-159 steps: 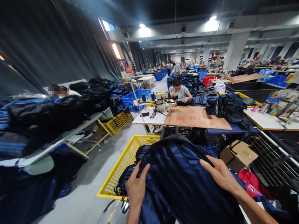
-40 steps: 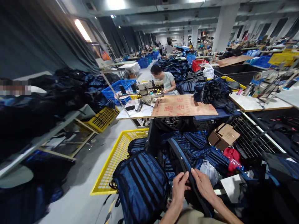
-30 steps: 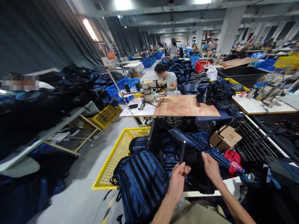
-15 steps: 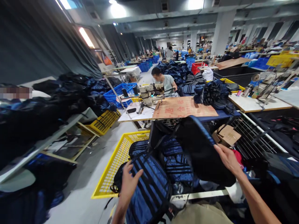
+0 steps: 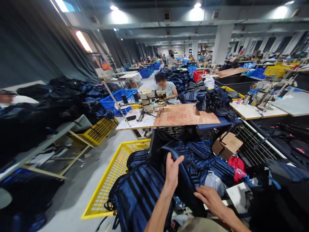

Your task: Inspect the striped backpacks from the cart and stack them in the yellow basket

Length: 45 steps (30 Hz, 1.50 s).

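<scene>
Sewing table beyond; left hand, right hand on panel (blue-edged).

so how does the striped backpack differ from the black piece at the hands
The striped backpack shows blue with black stripes; the black piece is mostly black with a blue edge. The striped backpack lies stripes up, while the black piece tilts, edge toward the camera. The right hand pinches the black piece; no hand grips the striped backpack. Both combine black and blue.
</scene>
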{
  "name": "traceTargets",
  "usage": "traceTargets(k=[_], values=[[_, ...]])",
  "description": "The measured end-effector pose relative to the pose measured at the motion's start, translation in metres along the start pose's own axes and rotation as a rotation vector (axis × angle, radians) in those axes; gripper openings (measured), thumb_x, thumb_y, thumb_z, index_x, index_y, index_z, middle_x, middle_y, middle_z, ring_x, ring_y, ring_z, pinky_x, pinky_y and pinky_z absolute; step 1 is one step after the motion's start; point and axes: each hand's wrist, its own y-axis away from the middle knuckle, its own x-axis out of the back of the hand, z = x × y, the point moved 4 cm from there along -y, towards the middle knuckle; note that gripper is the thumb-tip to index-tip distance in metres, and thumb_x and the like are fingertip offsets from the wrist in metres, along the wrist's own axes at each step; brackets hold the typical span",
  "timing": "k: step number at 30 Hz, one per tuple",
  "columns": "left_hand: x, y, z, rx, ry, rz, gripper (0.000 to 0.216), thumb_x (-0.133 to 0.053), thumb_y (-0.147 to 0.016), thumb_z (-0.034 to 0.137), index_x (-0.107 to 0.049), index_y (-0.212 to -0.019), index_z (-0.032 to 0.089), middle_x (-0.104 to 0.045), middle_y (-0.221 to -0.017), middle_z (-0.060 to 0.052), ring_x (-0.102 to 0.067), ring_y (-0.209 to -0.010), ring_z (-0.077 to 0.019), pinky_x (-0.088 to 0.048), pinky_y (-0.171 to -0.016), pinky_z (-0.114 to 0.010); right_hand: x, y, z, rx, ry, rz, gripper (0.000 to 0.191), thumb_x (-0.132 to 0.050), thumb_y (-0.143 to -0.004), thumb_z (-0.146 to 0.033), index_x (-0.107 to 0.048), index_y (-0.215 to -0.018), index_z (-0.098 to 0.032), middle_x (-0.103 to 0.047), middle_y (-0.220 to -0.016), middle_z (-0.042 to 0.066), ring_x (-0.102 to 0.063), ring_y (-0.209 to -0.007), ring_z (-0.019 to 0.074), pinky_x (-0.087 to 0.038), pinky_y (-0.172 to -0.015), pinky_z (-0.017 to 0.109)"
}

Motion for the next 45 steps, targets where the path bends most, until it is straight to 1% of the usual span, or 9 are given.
traceTargets(k=[3, 9, 14, 19, 26, 29, 38, 41, 45], values=[[-0.018, 0.018, -0.004, 0.043, -0.038, -0.1, 0.039, -0.083, -0.074, 0.027, -0.069, -0.11, 0.021, -0.075, -0.103, -0.004, -0.065, -0.095, -0.022, -0.051, -0.093, -0.034, 0.032, -0.006, 0.003, -0.048, -0.099, -0.044, 0.051, -0.048, -0.113, -0.065, -0.085, -0.127, -0.033, -0.082, -0.113, 0.007, -0.077, -0.108, 0.027, -0.059, -0.1, 0.039], [-0.05, 0.058, 0.026, 0.043, -0.156, -0.472, 0.036, -0.078, -0.091, 0.045, -0.072, -0.113, 0.018, -0.07, -0.102, -0.004, -0.059, -0.094, -0.0213, -0.048, -0.089, -0.032, 0.152, -0.058, -0.029, 0.146, 0.142, 0.314, 0.063, -0.047, -0.112, -0.067, -0.06, -0.162, -0.032, -0.061, -0.161, 0.012, -0.055, -0.149, 0.0302, -0.043, -0.128, 0.051], [-0.039, 0.096, 0.044, -0.114, -0.603, -0.797, 0.022, -0.069, -0.101, 0.042, -0.071, -0.101, 0.02, -0.068, -0.095, -0.001, -0.057, -0.088, -0.0188, -0.046, -0.081, -0.03, 0.209, -0.082, -0.065, 0.39, 0.347, 0.075, 0.058, -0.043, -0.113, -0.069, -0.078, -0.131, -0.027, -0.076, -0.131, 0.012, -0.065, -0.128, 0.0299, -0.047, -0.117, 0.05], [0.008, 0.078, 0.048, -0.694, -1.033, -0.478, 0.022, -0.052, -0.11, 0.024, -0.072, -0.1, 0.023, -0.072, -0.094, -0.003, -0.064, -0.088, -0.0204, -0.051, -0.081, -0.032, 0.186, -0.063, -0.055, 0.152, 0.14, -0.232, 0.054, -0.061, -0.105, -0.072, -0.069, -0.091, -0.021, -0.066, -0.084, 0.0, -0.059, -0.08, 0.018, -0.044, -0.075, 0.031], [0.075, 0.027, 0.049, -1.328, -1.515, 0.117, 0.027, -0.054, -0.106, 0.007, -0.071, -0.125, 0.015, -0.064, -0.079, -0.001, -0.062, -0.078, -0.0201, -0.047, -0.069, -0.031, 0.145, -0.046, -0.054, 0.008, -0.221, -0.344, 0.056, -0.084, -0.087, -0.068, -0.053, -0.088, -0.022, -0.051, -0.089, -0.005, -0.048, -0.084, 0.0156, -0.039, -0.075, 0.027], [0.084, 0.02, 0.043, -1.378, -1.61, 0.133, 0.031, -0.056, -0.103, 0.002, -0.071, -0.127, 0.015, -0.066, -0.081, -0.002, -0.066, -0.08, -0.0194, -0.047, -0.068, -0.031, 0.154, -0.057, -0.06, 0.031, -0.149, -0.241, 0.046, -0.075, -0.098, -0.06, -0.052, -0.085, -0.022, -0.052, -0.085, -0.004, -0.048, -0.079, 0.0151, -0.038, -0.072, 0.027], [0.06, 0.023, 0.041, -1.601, -1.424, 0.225, 0.029, -0.061, -0.102, 0.002, -0.07, -0.127, 0.014, -0.073, -0.08, -0.003, -0.067, -0.063, -0.0155, -0.051, -0.068, -0.03, 0.197, -0.079, -0.031, 0.476, 0.748, 0.568, 0.022, -0.05, -0.107, -0.017, -0.065, -0.092, -0.023, -0.06, -0.079, 0.001, -0.053, -0.065, 0.0151, -0.034, -0.058, 0.029], [0.057, 0.032, 0.05, -1.605, -1.333, 0.223, 0.031, -0.06, -0.103, 0.003, -0.068, -0.132, 0.012, -0.072, -0.078, -0.004, -0.066, -0.061, -0.0151, -0.05, -0.066, -0.03, 0.206, -0.076, -0.04, 0.599, 0.762, 0.629, 0.018, -0.052, -0.107, -0.016, -0.067, -0.1, -0.023, -0.067, -0.084, 0.002, -0.062, -0.069, 0.016, -0.044, -0.061, 0.027], [0.033, 0.06, 0.055, -1.622, -1.256, 0.115, 0.03, -0.057, -0.104, 0.002, -0.069, -0.131, 0.007, -0.064, -0.07, -0.001, -0.06, -0.057, -0.0145, -0.045, -0.062, -0.031, 0.193, -0.072, -0.087, 0.617, 0.674, 0.51, 0.034, -0.066, -0.103, -0.024, -0.064, -0.137, -0.02, -0.075, -0.128, 0.014, -0.071, -0.119, 0.0285, -0.059, -0.101, 0.042]])
